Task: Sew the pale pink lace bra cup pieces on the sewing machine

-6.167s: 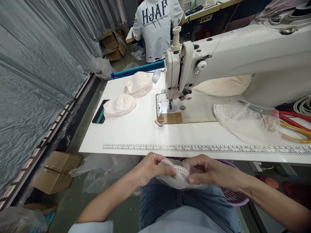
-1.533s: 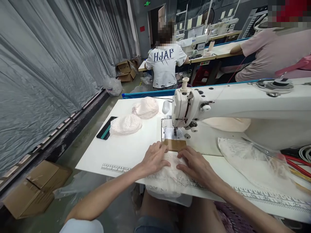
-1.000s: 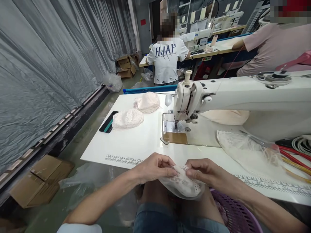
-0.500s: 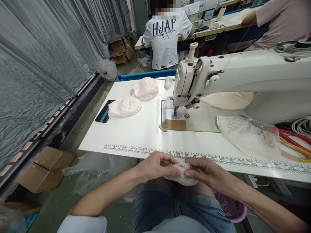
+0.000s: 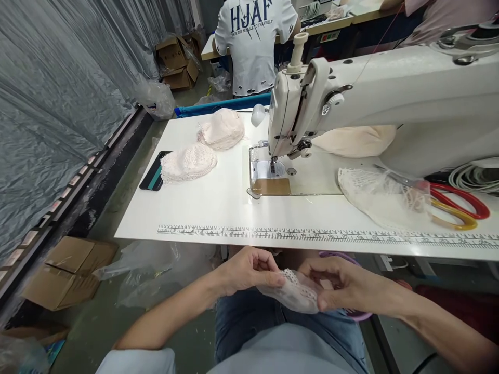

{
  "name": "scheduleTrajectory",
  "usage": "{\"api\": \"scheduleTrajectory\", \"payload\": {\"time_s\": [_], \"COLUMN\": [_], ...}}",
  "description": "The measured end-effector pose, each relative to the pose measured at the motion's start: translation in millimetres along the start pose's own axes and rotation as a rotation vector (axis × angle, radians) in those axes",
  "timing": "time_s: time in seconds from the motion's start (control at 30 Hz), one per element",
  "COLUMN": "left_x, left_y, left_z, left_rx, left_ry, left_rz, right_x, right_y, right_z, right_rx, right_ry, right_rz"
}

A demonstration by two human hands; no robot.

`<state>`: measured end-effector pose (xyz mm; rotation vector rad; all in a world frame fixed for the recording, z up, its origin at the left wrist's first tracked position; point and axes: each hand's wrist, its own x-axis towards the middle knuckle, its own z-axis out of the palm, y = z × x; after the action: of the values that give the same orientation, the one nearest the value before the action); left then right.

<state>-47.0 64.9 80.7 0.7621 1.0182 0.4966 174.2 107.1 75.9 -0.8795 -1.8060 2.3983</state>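
Note:
Over my lap, just off the table's front edge, I hold a white lace-edged fabric piece stretched between both hands. My left hand pinches its left end between thumb and fingers. At the other end, my right hand is closed on the cloth, thumb in front. Beyond the hands stands a white sewing machine, its presser foot over the metal plate. Two pale pink lace stacks, a nearer one and a farther one, lie left of the machine.
A sheer lace piece lies at the right beside red-and-yellow-handled scissors. A dark phone-like slab is partly under the nearer stack. A printed ruler runs along the front edge. Ahead sits a co-worker; cardboard boxes stand on the floor.
My view has tilted down and shifted slightly right. My hands have moved apart and nearer my body, so more of the lace edge shows between them. Both still hold the fabric piece.

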Motion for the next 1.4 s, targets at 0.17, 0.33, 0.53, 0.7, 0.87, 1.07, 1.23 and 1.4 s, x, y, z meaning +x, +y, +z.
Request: {"api": "scheduleTrajectory", "payload": {"time_s": [0.17, 0.33, 0.53, 0.7, 0.87, 1.07, 1.23, 1.4], "left_x": [0.2, -5.5, -2.0, -1.7, -0.1, -11.1, 6.9, 77.1], "left_y": [-5.8, -9.6, -13.2, -11.4, -12.8, 14.5, 84.8, 135.3], "left_z": [4.4, -0.6, -5.1, -4.7, -3.0, -7.6, -43.2, -80.8], "left_rx": [0.175, 0.052, 0.012, -0.016, -0.036, 0.147, 0.715, 1.089], "left_ry": [0.146, 0.086, 0.116, 0.116, 0.178, 0.174, 0.121, 0.086], "left_rz": [0.103, 0.078, 0.109, 0.105, 0.084, 0.133, 0.288, 0.241], "right_x": [16.9, 19.1, 17.0, 18.5, 19.5, 20.7, 44.2, 70.6], "right_y": [0.6, 1.6, 1.8, 0.4, 1.0, -16.6, -42.6, -40.3], "right_z": [13.6, 13.4, 12.0, 11.9, 10.0, 6.5, -13.8, -62.1], "right_rx": [-0.167, -0.168, -0.119, -0.133, -0.145, -0.056, -0.260, -0.826], "right_ry": [0.210, 0.207, 0.185, 0.207, 0.193, 0.116, 0.227, 0.614], "right_rz": [-0.047, -0.016, -0.011, 0.004, 0.009, -0.015, -0.190, -0.301]}}
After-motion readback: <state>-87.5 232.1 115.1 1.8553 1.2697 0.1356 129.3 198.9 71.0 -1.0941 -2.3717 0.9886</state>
